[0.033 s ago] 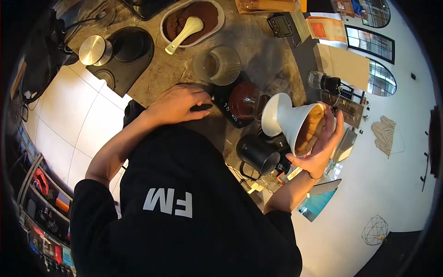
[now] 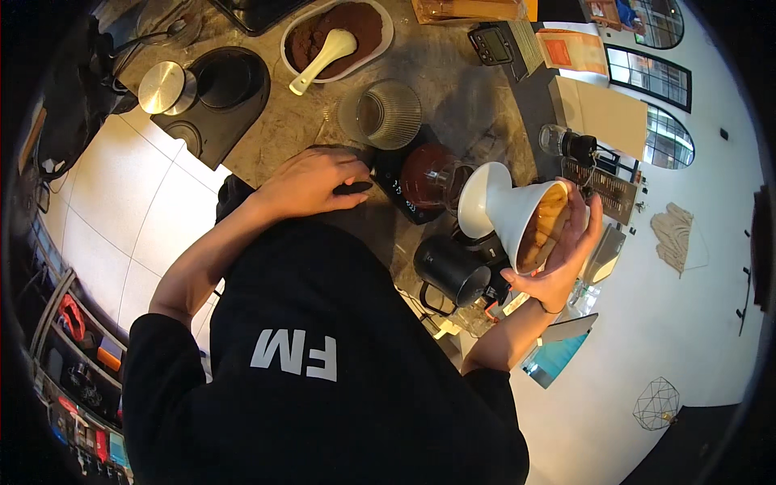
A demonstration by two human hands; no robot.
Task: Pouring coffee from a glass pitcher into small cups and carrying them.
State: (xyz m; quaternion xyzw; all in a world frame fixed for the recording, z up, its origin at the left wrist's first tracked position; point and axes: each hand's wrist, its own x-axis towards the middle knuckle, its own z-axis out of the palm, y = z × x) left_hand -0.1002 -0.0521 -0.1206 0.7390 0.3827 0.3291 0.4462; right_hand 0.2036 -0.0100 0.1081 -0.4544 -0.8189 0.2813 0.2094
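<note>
My right hand (image 2: 558, 267) grips a white cone-shaped coffee dripper (image 2: 511, 202) by its wide rim, thumb at one side and fingers at the other. The dripper lies tilted on its side, its mouth toward me, with a brown-stained paper filter (image 2: 543, 230) inside. Close to its base, a glass coffee server (image 2: 431, 176) of dark brown coffee stands on a black scale (image 2: 394, 179) with lit digits. My left hand (image 2: 311, 179) rests at the counter's near edge beside the scale, fingers curled around a dark thing that I cannot make out.
A black pitcher (image 2: 451, 271) stands below the dripper. Beyond the scale is a ribbed glass (image 2: 380, 115). Further off are an oval dish (image 2: 386, 50) of brown powder with a pale scoop (image 2: 327, 61), a black timer (image 2: 491, 44) and a black stand (image 2: 242, 101) with a metal tamper (image 2: 162, 87).
</note>
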